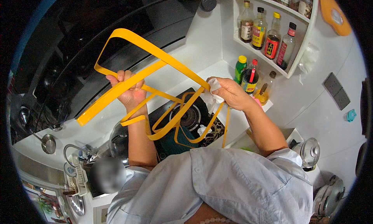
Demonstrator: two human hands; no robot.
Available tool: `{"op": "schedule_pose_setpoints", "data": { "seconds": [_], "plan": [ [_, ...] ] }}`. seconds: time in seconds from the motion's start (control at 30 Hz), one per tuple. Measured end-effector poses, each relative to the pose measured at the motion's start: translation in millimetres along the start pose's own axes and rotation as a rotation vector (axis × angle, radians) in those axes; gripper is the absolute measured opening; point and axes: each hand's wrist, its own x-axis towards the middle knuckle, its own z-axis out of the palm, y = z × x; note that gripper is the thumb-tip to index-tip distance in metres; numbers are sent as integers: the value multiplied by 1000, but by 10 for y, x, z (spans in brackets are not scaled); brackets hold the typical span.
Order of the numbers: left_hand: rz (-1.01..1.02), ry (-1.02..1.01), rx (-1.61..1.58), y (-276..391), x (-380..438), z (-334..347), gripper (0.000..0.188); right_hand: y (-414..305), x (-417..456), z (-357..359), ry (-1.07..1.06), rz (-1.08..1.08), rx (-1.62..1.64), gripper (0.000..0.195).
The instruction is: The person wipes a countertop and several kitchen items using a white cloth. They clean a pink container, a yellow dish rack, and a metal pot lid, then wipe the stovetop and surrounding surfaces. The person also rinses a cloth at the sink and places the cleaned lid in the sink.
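Note:
A yellow metal rack frame (pixel 145 46), with several connected bars and loops, is held up in front of my body. My left hand (pixel 128 85) is at its left part, with the fingers curled around a yellow bar. My right hand (pixel 228 91) pinches a crumpled white tissue (pixel 212 93) against the frame's right corner. Below the frame lies a black gas stove (pixel 189 116) with a round burner. Another crumpled white tissue (pixel 204 131) and a dark green cloth (pixel 174 141) rest on the stove.
A white wall shelf (pixel 262 50) holds several sauce bottles. More bottles, one a green bottle (pixel 240 67), stand on the counter below it. The dark glossy range hood (pixel 163 26) is at the upper left. A wok lid (pixel 118 142), a ladle (pixel 48 144) and a dish rack (pixel 78 177) are at the lower left.

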Motion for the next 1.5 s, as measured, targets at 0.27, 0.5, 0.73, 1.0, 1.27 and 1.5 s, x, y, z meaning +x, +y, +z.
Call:
{"op": "schedule_pose_setpoints", "data": {
  "seconds": [0.27,0.5,0.73,1.0,1.27,1.5],
  "plan": [
    [-2,-32,-73,166,65,-102,45,375,-191,-84,125,30,-88,26],
    [-7,81,2,70,71,-194,45,822,-352,52,640,-6,-80,29],
    [83,159,68,-142,77,83,46,1461,-884,-103,796,386,-22,23],
    [59,229,145,-746,61,369,47,771,-552,402,894,-68,-73,27],
    [-117,153,-248,-1143,127,254,53,251,428,398,369,-332,-349,34],
    [-162,71,-405,-988,199,-49,54,368,-31,112,106,-293,-750,40]
  ]
}}
